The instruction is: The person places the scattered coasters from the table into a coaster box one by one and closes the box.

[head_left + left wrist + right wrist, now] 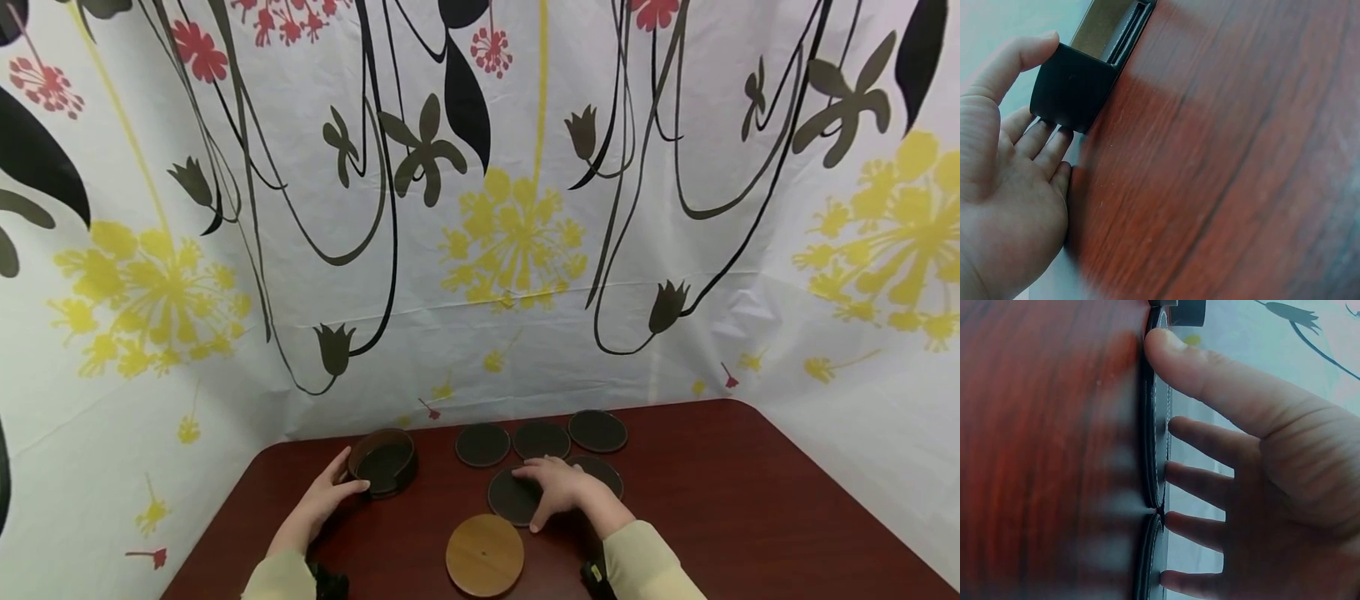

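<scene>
Right, front-left black coaster (pixel 504 497) lies flat on the reddish-brown table (pixel 720 500), with the right hand (pixel 561 485) over it: fingers spread, not clenched, fingertips touching its top, thumb at its near edge. Little finger reaches the neighbouring coaster (pixel 606 477). Left hand (pixel 322 498) grasps the round dark holder (pixel 407 473), thumb at the wall's edge, fingers along the outside; holder stands left of the coasters. Behind the front 2, 3 more coasters (pixel 482 446) form a back row. 1 round wooden disc (pixel 480 571) sits nearer the person. 2 pale sleeves (pixel 651 560); flower-print cloth (pixel 525 367) hangs behind.
</scene>
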